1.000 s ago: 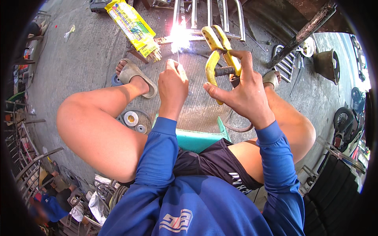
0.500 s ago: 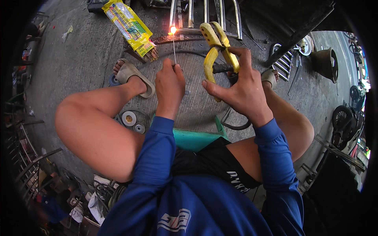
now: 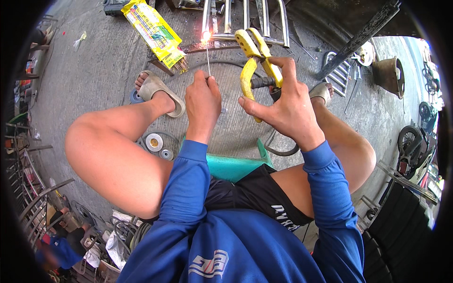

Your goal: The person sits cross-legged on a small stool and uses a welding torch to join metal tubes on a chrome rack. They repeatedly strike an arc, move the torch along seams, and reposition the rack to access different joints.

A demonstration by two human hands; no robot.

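My left hand [image 3: 203,106] is closed round the lower end of a thin, pale welding rod [image 3: 208,61]. The rod's far end meets a bright glow [image 3: 206,36] at the corner of a shiny metal tube frame [image 3: 229,37]. In my right hand [image 3: 295,108] is a yellow welding electrode holder [image 3: 246,78], thumb and fingers spread round its handles. Its jaws point toward the frame; whether they grip anything cannot be made out. A black cable end [image 3: 275,94] shows at the holder's grip.
A yellow packet of welding rods [image 3: 153,35] lies at the far left. Grinding discs [image 3: 154,142] sit by my left leg. A green stool [image 3: 236,167] is beneath me. To the right are a metal rack [image 3: 336,75], a brown bucket-like pot [image 3: 389,78] and a motorcycle [image 3: 409,141].
The electrode holder and my right hand have shifted slightly left. The glow at the frame looks smaller, and the surroundings appear brighter. My left hand has hardly moved.
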